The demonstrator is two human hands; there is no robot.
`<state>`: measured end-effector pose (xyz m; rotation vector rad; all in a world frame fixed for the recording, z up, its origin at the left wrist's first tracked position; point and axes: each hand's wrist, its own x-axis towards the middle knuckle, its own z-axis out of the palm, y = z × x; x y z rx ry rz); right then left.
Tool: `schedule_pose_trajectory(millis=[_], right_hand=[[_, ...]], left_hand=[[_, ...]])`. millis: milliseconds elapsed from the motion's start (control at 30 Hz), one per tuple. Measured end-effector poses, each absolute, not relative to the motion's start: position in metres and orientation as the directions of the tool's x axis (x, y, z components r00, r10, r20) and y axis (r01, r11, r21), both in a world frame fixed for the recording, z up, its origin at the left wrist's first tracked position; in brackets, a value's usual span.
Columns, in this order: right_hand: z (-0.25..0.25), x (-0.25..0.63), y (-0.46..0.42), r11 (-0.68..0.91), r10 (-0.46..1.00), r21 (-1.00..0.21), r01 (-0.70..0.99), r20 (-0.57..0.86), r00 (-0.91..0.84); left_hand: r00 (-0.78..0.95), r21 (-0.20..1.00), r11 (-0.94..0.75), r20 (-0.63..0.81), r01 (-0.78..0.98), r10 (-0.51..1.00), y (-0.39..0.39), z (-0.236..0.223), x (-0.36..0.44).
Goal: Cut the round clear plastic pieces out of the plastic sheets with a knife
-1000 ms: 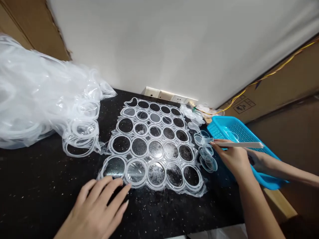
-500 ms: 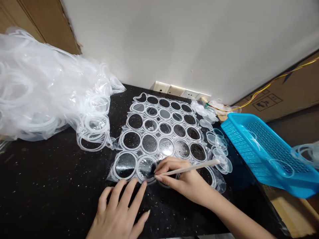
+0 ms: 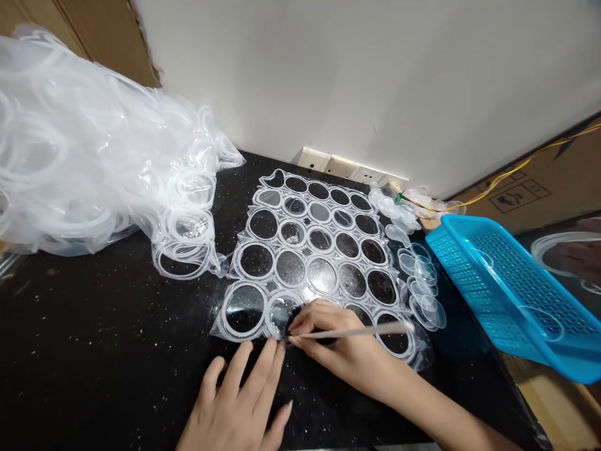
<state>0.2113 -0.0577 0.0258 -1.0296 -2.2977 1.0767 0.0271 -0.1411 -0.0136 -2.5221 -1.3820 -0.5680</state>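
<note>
At the lower middle of the frame, the person's left hand (image 3: pixel 235 401) rests back-up on a black speckled countertop (image 3: pixel 94 351). Its fingers (image 3: pixel 244 369) are spread slightly, and the longest fingertips reach the near edge of a clear plastic sheet (image 3: pixel 290 268). Just to the right, the right hand (image 3: pixel 342 351) lies over the nearest row of that sheet. Its fingers (image 3: pixel 312 319) are pinched narrowly around a thin pale stick (image 3: pixel 366 332), which runs almost level, with its tip at the second ring of the near row and its far end out over the sheet's right part.

The sheet lies flat in the middle of the frame, formed into rows of round rings with the dark counter showing through them. The right hand hides part of the near row. Just right of the sheet, small clear plastic discs (image 3: pixel 420 285) lie overlapping in a loose line. Beyond them, a blue plastic mesh basket (image 3: pixel 507 294) sits tilted at the right edge, with a few clear discs (image 3: pixel 539 322) inside it.

At upper left, a large heap of clear ringed plastic (image 3: pixel 94 144) spills onto the counter, just beside the sheet. A white outlet panel (image 3: pixel 340 166) is set in the white wall (image 3: pixel 375 75) behind the counter, and yellow wires (image 3: pixel 516 169) run off toward the upper right across cardboard (image 3: pixel 539 194).
</note>
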Motion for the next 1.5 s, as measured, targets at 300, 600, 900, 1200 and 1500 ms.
schedule_pose_trajectory(millis=[300,600,900,1200,1500], right_hand=[[0.009,0.211,-0.087,0.807,0.587,-0.335,0.487,0.355,-0.728],[0.009,0.211,-0.061,0.816,0.574,-0.24,0.525,0.44,-0.691],[0.003,0.246,0.018,0.585,0.765,-0.351,0.731,0.538,-0.354],[0.047,0.337,0.012,0.124,0.891,-0.358,0.926,0.451,0.054],[0.046,0.389,0.001,0.11,0.944,-0.34,0.934,0.33,0.009]], left_hand=[[0.417,0.122,-0.512,0.436,0.85,0.797,-0.144,-0.016,0.034],[0.317,0.274,-0.459,0.433,0.845,0.843,-0.146,-0.022,0.037],[0.325,0.257,-0.458,0.428,0.851,0.843,-0.146,-0.018,0.036],[0.385,0.236,-0.5,0.401,0.833,0.831,-0.143,-0.017,0.026],[0.444,0.125,-0.532,0.412,0.837,0.796,-0.093,0.025,0.015]])
